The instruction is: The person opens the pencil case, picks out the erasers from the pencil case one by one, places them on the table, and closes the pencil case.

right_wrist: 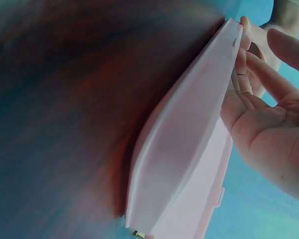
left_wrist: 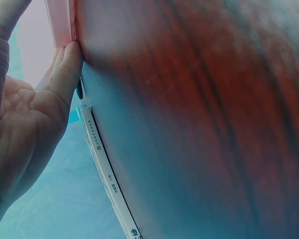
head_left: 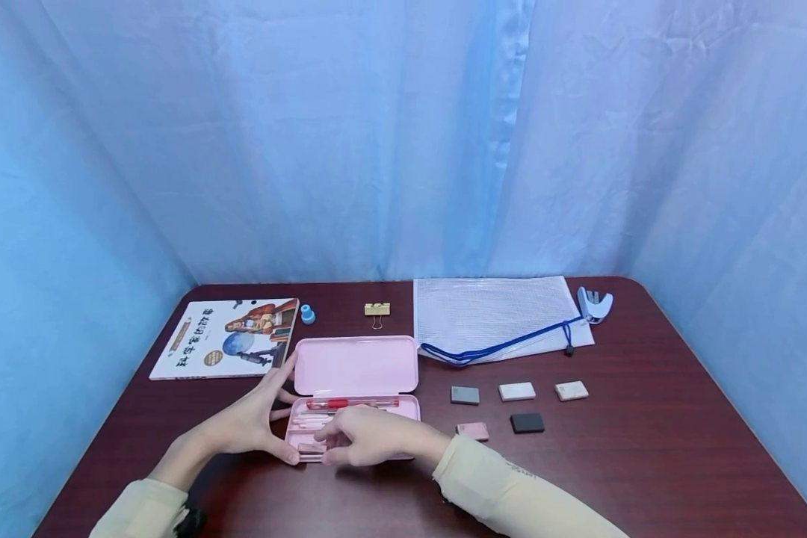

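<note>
A pink pencil case (head_left: 356, 365) lies open on the table, its lid folded back. Inside are a red pen (head_left: 350, 403), other slim pens, and a small flat pinkish piece (head_left: 311, 448) in the front left compartment. My left hand (head_left: 252, 418) spans the case's left end, thumb at the front corner and fingers along the side and lid edge. In the left wrist view its fingertips meet the pink wall. My right hand (head_left: 366, 435) reaches over the front of the case, fingertips beside the pinkish piece. The right wrist view shows its thumb (right_wrist: 289, 52) apart from the fingers.
Several small rectangular blocks, including a grey one (head_left: 465, 394) and a black one (head_left: 527, 423), lie right of the case. Behind are a book (head_left: 225, 340), a small blue object (head_left: 308, 314), a binder clip (head_left: 377, 308), a mesh pouch (head_left: 491, 314) and a U-shaped piece (head_left: 595, 305).
</note>
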A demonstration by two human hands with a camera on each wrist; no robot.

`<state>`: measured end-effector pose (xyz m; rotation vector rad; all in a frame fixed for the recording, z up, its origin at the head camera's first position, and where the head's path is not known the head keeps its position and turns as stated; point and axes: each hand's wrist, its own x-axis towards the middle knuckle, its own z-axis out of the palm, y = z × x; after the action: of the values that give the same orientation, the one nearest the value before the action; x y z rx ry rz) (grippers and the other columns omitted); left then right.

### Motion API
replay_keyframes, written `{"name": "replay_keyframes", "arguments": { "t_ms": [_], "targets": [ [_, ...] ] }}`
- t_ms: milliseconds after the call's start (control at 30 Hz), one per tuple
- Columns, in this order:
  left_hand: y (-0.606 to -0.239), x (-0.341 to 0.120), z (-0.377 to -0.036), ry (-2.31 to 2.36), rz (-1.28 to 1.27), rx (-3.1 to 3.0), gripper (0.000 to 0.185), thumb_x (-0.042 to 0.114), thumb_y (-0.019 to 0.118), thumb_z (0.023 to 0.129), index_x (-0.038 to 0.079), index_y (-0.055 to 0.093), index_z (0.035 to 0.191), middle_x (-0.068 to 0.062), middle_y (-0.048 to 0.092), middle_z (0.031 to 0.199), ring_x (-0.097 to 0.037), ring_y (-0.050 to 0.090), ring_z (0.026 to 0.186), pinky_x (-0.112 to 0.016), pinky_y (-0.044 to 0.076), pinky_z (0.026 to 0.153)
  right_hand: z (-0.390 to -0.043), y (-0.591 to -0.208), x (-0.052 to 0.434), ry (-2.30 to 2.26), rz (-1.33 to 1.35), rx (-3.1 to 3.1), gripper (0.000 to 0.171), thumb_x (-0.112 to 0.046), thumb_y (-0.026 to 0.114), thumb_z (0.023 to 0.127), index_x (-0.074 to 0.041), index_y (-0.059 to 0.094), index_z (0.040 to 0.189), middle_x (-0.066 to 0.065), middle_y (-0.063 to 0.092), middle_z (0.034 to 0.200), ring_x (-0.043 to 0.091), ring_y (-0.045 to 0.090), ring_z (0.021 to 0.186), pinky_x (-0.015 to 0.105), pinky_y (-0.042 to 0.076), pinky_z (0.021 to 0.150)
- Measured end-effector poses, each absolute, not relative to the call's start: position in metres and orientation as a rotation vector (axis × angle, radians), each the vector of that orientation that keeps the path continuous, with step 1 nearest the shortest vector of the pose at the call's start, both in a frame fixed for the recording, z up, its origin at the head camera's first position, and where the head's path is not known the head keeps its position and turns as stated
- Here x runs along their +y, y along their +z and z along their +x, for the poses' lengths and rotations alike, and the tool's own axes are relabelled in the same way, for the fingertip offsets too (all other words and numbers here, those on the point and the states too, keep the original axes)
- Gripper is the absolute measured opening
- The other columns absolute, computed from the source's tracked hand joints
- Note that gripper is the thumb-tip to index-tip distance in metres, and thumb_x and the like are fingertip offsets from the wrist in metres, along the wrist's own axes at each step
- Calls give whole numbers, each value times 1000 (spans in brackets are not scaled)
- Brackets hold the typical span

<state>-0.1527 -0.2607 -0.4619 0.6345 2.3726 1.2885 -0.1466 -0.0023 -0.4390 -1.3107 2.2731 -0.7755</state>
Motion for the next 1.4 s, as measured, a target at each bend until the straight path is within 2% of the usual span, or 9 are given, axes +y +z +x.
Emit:
{"name": "replay_keyframes", "arguments": {
  "t_ms": [233, 367, 500, 700, 833, 1000, 1100, 1200, 1400],
  "targets": [
    [-462, -261, -152, 1300, 635, 2372, 142, 26, 98, 66, 26, -5, 164, -14, 27, 147, -32, 49, 128, -38, 52, 101, -142, -438, -9, -659, -1249, 2428, 29, -21, 76, 90, -14, 77, 117, -12, 74, 97, -9, 60, 86, 8, 46, 79],
    [-462, -261, -152, 1303, 649, 2368, 141, 26, 97, 68, 25, -6, 164, -15, 27, 146, -33, 49, 128, -38, 52, 101, -140, -438, -15, -649, -1150, 2486, 28, -23, 80, 87, -16, 78, 113, -12, 75, 96, -9, 63, 89, 9, 48, 79],
    [-462, -261, -152, 1303, 655, 2373, 143, 26, 98, 66, 24, -6, 164, -15, 26, 147, -32, 50, 128, -38, 52, 101, -139, -437, -18, -646, -1123, 2527, 24, -24, 82, 85, -17, 80, 108, -14, 75, 90, -11, 62, 82, 8, 47, 73],
    [-462, -259, -154, 1298, 641, 2371, 145, 26, 99, 64, 25, -6, 164, -11, 26, 147, -29, 50, 127, -37, 51, 102, -140, -439, -16, -659, -1154, 2547, 10, -20, 79, 86, -21, 81, 96, -18, 71, 77, -11, 52, 65, 9, 42, 61],
    [-462, -258, -154, 1299, 654, 2369, 143, 27, 98, 66, 22, -6, 164, -14, 26, 147, -31, 50, 127, -38, 51, 101, -141, -439, -15, -673, -1151, 2539, 10, -19, 76, 88, -21, 81, 97, -18, 68, 75, -8, 51, 63, 10, 42, 59],
    [-461, -259, -151, 1312, 654, 2360, 141, 26, 97, 67, 21, -5, 164, -16, 26, 148, -33, 50, 127, -39, 52, 101, -142, -438, -13, -734, -1154, 2488, 13, -17, 73, 91, -17, 81, 101, -15, 71, 80, -8, 54, 66, 8, 45, 63],
    [-460, -259, -152, 1313, 653, 2360, 141, 25, 98, 67, 23, -5, 164, -16, 26, 147, -32, 50, 127, -39, 52, 101, -144, -438, -12, -776, -1148, 2460, 12, -17, 72, 93, -15, 81, 100, -15, 67, 72, -5, 51, 61, 9, 43, 59],
    [-460, -257, -153, 1306, 645, 2364, 142, 25, 98, 66, 25, -5, 164, -15, 27, 146, -32, 49, 127, -39, 52, 101, -147, -437, -9, -817, -1151, 2436, 12, -17, 71, 94, -13, 81, 101, -15, 66, 71, -4, 50, 61, 10, 43, 58],
    [-461, -259, -153, 1295, 619, 2365, 141, 27, 98, 67, 26, -5, 164, -15, 26, 148, -32, 49, 128, -39, 52, 101, -152, -434, 2, -908, -1207, 2357, 14, -18, 71, 95, -11, 80, 103, -11, 73, 85, -7, 57, 72, 9, 48, 67]
  ]
}}
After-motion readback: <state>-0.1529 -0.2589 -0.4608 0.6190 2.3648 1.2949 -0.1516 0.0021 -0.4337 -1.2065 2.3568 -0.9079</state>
